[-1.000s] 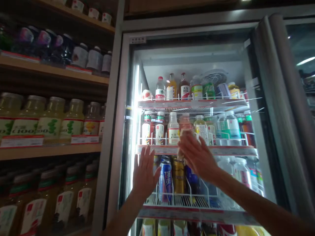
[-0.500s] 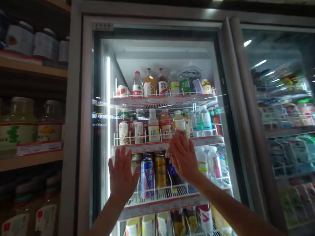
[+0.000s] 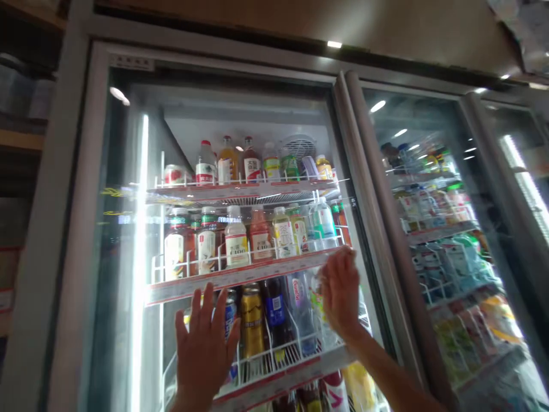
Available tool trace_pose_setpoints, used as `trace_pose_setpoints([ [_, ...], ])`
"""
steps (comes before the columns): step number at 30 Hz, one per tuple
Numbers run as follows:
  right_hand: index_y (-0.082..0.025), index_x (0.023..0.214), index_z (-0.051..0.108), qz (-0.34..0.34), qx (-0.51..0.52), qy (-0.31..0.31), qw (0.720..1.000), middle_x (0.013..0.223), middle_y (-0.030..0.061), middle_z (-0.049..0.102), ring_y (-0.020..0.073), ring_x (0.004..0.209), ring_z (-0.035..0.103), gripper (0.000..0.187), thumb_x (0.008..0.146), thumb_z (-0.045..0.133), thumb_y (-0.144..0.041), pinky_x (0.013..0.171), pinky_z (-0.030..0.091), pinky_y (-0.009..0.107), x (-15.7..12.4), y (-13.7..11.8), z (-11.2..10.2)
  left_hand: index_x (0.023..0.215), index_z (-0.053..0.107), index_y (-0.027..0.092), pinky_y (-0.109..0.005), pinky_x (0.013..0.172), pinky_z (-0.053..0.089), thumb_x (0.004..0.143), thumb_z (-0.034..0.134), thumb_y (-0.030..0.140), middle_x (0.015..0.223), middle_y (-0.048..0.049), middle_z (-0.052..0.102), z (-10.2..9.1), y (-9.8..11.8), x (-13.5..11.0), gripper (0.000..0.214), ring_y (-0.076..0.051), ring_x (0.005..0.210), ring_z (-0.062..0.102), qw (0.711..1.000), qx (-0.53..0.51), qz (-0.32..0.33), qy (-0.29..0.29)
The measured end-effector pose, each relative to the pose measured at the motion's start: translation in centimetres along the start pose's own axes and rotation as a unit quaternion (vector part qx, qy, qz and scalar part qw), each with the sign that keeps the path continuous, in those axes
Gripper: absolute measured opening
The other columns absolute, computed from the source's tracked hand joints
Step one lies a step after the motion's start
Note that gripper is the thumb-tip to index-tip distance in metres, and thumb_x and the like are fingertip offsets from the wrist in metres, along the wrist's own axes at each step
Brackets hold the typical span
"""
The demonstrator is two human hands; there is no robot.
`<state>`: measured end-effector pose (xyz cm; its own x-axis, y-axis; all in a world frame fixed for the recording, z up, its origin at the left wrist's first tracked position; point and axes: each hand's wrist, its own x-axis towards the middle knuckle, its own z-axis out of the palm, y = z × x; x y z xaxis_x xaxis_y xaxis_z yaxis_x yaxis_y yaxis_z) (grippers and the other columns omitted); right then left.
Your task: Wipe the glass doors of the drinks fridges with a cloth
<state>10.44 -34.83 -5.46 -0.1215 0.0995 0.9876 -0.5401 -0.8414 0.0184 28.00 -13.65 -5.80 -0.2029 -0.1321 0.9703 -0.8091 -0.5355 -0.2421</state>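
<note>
A closed glass door (image 3: 240, 123) of a drinks fridge stands in front of me. My left hand (image 3: 202, 340) is spread open, its palm facing the glass at the lower left; whether it presses on the pane I cannot tell. Toward the door's right side, my right hand (image 3: 342, 292) is closed with curled fingers at the glass. It holds a pale cloth, which the fingers now almost wholly hide. Behind the pane are bottles such as a clear one with a pink-lettered label (image 3: 300, 297) and a gold can (image 3: 252, 320).
Wire-fronted shelves (image 3: 257, 266) carry several rows of drinks inside. A thick metal door frame (image 3: 373, 229) runs down the right, with another glass door (image 3: 433, 149) beyond it. On the left, a light strip (image 3: 139, 257) glows inside, and wooden shelving (image 3: 21, 139) stands outside.
My right hand has moved right across the glass toward the door's right side, its fingers more curled. My left hand stays spread, slightly lower in view. The view has turned right and tilted.
</note>
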Motion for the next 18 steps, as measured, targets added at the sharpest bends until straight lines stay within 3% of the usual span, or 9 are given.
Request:
trace_pose_setpoints([
  [2, -0.020, 0.148, 0.011, -0.067, 0.040, -0.068, 0.995, 0.154, 0.0070, 0.017, 0.0279, 0.143, 0.009, 0.065, 0.089, 0.037, -0.021, 0.109, 0.026, 0.053, -1.0, -2.2, -0.3, 0.146, 0.012, 0.025, -0.057, 0.112, 0.015, 0.088, 0.047, 0.029, 0.152, -0.0094, 0.020, -0.1, 0.1, 0.1, 0.068, -0.028, 0.141, 0.017, 1.000, -0.008, -0.011, 0.000],
  [4, -0.022, 0.148, 0.015, -0.099, 0.048, -0.105, 0.988, 0.152, 0.0056, 0.025, 0.0256, 0.143, 0.011, 0.063, 0.089, 0.038, -0.020, 0.112, 0.022, 0.051, -1.5, -1.9, -0.6, 0.146, 0.013, 0.027, -0.057, 0.111, 0.015, 0.088, 0.047, 0.029, 0.152, -0.0091, 0.020, -0.1, 0.1, 0.2, 0.067, -0.028, 0.141, 0.018, 1.000, -0.017, -0.012, -0.001],
  [8, -0.022, 0.148, 0.009, -0.009, -0.010, -0.036, 0.999, 0.154, 0.0091, 0.019, 0.0265, 0.143, 0.011, 0.065, 0.090, 0.037, -0.017, 0.110, 0.024, 0.055, -2.0, 4.4, -1.3, 0.146, 0.014, 0.025, -0.059, 0.111, 0.015, 0.088, 0.047, 0.031, 0.152, -0.0097, 0.019, 0.0, 0.1, 0.3, 0.067, -0.029, 0.141, 0.017, 1.000, -0.023, -0.008, 0.001],
  [10, -0.022, 0.148, 0.005, 0.046, -0.019, 0.011, 0.999, 0.155, 0.0103, 0.013, 0.0284, 0.142, 0.010, 0.066, 0.091, 0.035, -0.017, 0.107, 0.027, 0.058, -2.2, 5.6, -1.3, 0.146, 0.014, 0.025, -0.058, 0.111, 0.015, 0.087, 0.048, 0.031, 0.152, -0.0098, 0.019, 0.0, 0.2, 0.3, 0.068, -0.030, 0.140, 0.017, 1.000, -0.023, -0.011, -0.002],
  [13, -0.017, 0.148, 0.006, 0.044, 0.017, -0.003, 0.999, 0.155, 0.0110, 0.007, 0.0302, 0.143, 0.003, 0.066, 0.089, 0.035, -0.018, 0.107, 0.026, 0.060, -2.4, 1.6, -1.1, 0.146, 0.014, 0.027, -0.057, 0.112, 0.015, 0.087, 0.048, 0.031, 0.152, -0.0086, 0.020, -0.2, 0.3, 0.3, 0.068, -0.029, 0.140, 0.019, 1.000, -0.028, -0.015, 0.002],
  [16, -0.019, 0.147, 0.019, -0.097, 0.081, -0.114, 0.985, 0.155, 0.0050, 0.017, 0.0272, 0.143, 0.005, 0.064, 0.087, 0.040, -0.024, 0.112, 0.023, 0.053, -2.5, -3.8, -0.9, 0.145, 0.015, 0.029, -0.058, 0.111, 0.015, 0.087, 0.049, 0.031, 0.152, -0.0074, 0.020, -0.4, 0.3, 0.4, 0.067, -0.030, 0.140, 0.020, 0.999, -0.039, -0.021, 0.001],
  [18, -0.022, 0.145, 0.025, -0.151, 0.088, -0.145, 0.974, 0.152, 0.0012, 0.026, 0.0250, 0.143, 0.010, 0.060, 0.087, 0.041, -0.026, 0.113, 0.022, 0.050, -2.5, -4.0, -1.0, 0.145, 0.014, 0.030, -0.058, 0.111, 0.015, 0.087, 0.048, 0.031, 0.152, -0.0072, 0.020, -0.3, 0.2, 0.4, 0.067, -0.031, 0.139, 0.020, 0.999, -0.044, -0.024, -0.005],
])
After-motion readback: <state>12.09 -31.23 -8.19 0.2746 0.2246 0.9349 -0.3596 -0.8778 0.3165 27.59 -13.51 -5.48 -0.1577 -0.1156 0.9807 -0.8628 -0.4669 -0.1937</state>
